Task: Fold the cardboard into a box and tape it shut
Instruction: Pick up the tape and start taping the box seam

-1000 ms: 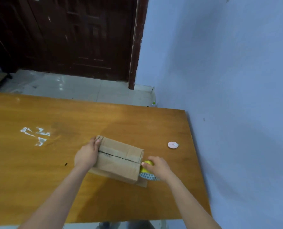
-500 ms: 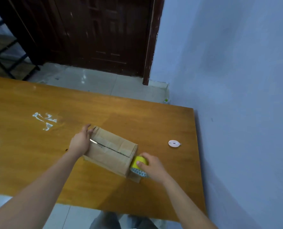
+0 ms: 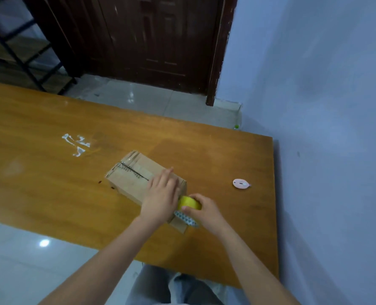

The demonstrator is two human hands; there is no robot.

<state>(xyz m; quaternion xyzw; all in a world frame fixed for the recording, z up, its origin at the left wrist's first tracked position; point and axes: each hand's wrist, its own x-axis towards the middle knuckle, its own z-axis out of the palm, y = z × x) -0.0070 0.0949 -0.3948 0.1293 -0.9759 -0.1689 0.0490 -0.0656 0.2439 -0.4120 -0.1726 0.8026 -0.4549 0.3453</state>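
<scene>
— Head view: what changed?
— I see the left hand (image 3: 160, 199) moved from the cardboard box's (image 3: 134, 179) far end to its near end, lying flat; right hand (image 3: 204, 211) stays clamped on the tape roll (image 3: 189, 203), mid-table (image 3: 50, 183).

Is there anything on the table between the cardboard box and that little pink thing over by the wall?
No. In the head view, only bare tabletop lies between the box and the pink thing.

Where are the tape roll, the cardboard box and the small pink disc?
tape roll (image 3: 190, 203), head view, on its yellow outer band.
cardboard box (image 3: 128, 180), head view, on its top flap left of the seam.
small pink disc (image 3: 240, 184), head view, on its centre.
</scene>
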